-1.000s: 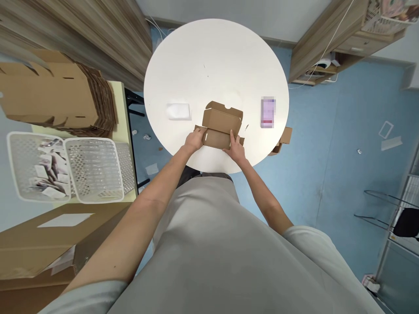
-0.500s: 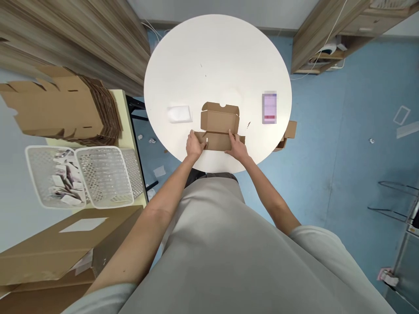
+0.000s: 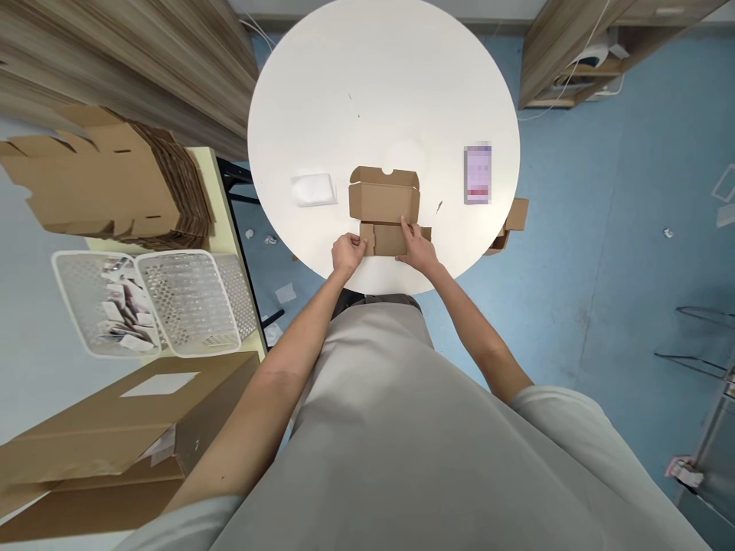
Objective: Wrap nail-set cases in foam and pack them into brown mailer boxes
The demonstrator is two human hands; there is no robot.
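Note:
A small brown cardboard box [image 3: 383, 202] lies near the front edge of the round white table [image 3: 379, 76], its lid folded open away from me. My left hand [image 3: 347, 254] is closed at the box's left end, fingertips pressed on the side flap, which is folded inward. My right hand [image 3: 418, 249] grips the right part of the box, thumb and fingers over its front and inner edge. Left of the box is a white packet [image 3: 313, 190]. A blurred purple box [image 3: 478, 174] stands at the right of the table.
At the left, a side table [image 3: 221, 222] bears stacked flat cardboard [image 3: 109, 180] and white plastic baskets [image 3: 187, 302], one holding small packets. A large carton [image 3: 132, 428] is at the lower left. Another open brown box [image 3: 517, 214] shows past the table's right edge.
The box's left side flap has been folded inward, and my left hand has shifted slightly to the right along with it. The right hand stays on the box. The view has moved a little.

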